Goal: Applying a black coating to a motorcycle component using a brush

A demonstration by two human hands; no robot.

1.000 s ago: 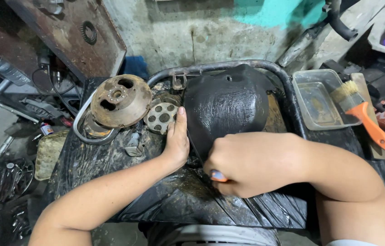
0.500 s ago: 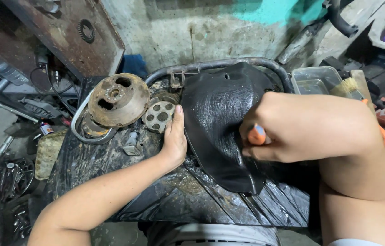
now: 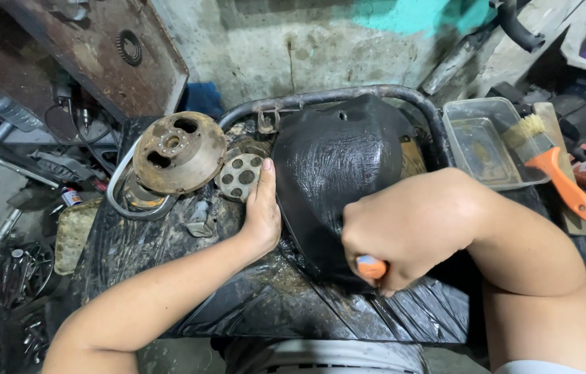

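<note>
A large black domed engine cover (image 3: 338,170) lies on a black plastic sheet (image 3: 251,305) in front of me. My left hand (image 3: 262,208) rests flat against the cover's left edge, fingers together and pointing away. My right hand (image 3: 404,232) is clenched around a tool with an orange handle (image 3: 370,266), pressed on the cover's near side; the tool's working end is hidden under my fist.
A rusty round flywheel (image 3: 179,152) and a small perforated disc (image 3: 239,176) lie to the left. A clear plastic tray (image 3: 483,142) and an orange-handled paintbrush (image 3: 557,170) sit at the right. A curved metal bar (image 3: 348,93) runs behind the cover. Loose tools (image 3: 9,270) lie far left.
My right hand with the orange-handled tool went from the cover's near edge to its right side, then back toward the near middle. My left hand stayed on the cover's left edge.
</note>
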